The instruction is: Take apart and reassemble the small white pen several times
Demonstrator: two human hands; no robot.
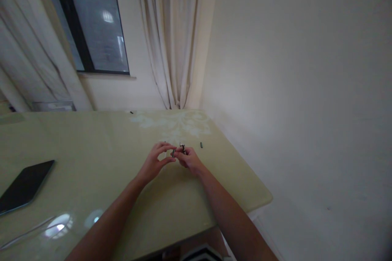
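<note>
Above the table, my left hand (pixel 154 160) pinches a small dark, slightly curved piece (pixel 173 153) between thumb and fingertips. Close against it, my right hand (pixel 190 160) is closed around a small black-and-white object (pixel 183 147), too small to name. The fingertips of both hands meet or almost meet, and I cannot tell whether the two pieces touch. A small dark bar (pixel 201 144) lies on the table just right of my right hand.
The pale green glossy table (pixel 92 151) ends at a wall on the right. A black tablet-like slab (pixel 26 185) lies at the left, with a white cable (pixel 29 232) nearer me. Another tiny dark piece (pixel 131 112) rests at the far edge, before the curtain (pixel 171 40).
</note>
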